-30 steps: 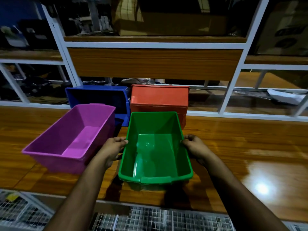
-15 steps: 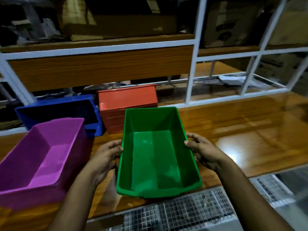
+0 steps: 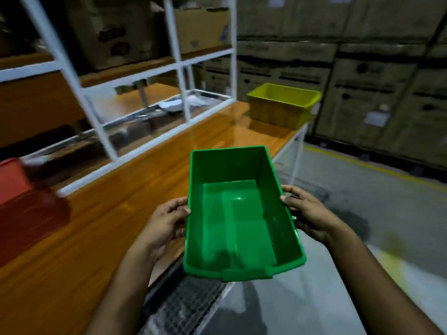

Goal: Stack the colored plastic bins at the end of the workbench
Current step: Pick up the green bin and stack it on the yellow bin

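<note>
Above the front edge of the workbench [image 3: 101,228], the green bin [image 3: 242,213] is carried in the air, open side up and empty. The left hand [image 3: 164,221] grasps its left long wall and the right hand [image 3: 307,213] grasps the right one, thumbs over the rim and fingers under it. This grip on two opposite sides probably serves to keep the bin level and steady during the carry. The bin hangs partly over the floor, beside the bench and not on it. At the far end of the workbench stands a yellow bin [image 3: 283,105], upright and open, well apart from the green one; it seems to be the base of the stack, so the green bin likely has to go down into it. A red bin [image 3: 19,189] rests at the left edge of the view, blurred. The stacking step itself is not yet done.
</note>
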### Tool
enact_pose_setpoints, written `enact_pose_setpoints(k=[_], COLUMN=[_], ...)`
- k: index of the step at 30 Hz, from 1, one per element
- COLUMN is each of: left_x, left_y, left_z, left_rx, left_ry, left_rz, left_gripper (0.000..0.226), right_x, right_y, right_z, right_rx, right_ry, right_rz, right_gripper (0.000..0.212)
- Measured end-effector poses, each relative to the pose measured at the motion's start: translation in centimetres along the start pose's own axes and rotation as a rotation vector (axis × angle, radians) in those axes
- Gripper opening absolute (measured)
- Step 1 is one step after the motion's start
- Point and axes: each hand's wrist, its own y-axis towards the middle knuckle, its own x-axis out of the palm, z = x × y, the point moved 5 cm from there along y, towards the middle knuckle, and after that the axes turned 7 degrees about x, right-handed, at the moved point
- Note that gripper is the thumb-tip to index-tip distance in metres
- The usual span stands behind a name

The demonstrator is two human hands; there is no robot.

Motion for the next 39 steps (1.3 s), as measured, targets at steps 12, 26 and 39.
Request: enact_pose_setpoints(k=[12,26,39], left_x=[34.6,49.3,47.3], left_y=[14.8,34.3,54.4], left_z=[-2.6,8.7,18.5], left_rx=[-0.060,0.129,0.250], left_ry=[0.053,0.089,0.018], left_rz=[-0.299,-0.374,0.021], left_gripper=[0.028,0.025,0.022], right_x=[-34.1,-48.6,-47.5], right_y=[-0.5,12.6,38.3], right_z=[-6.2,-25.6,-44.6], right_rx=[-0.100,-0.258,-0.261], right_ry=[0.112,0.131,0.083], right_rz=[0.358,0.320,-0.006], right_gripper=[0.023,0.024,0.033])
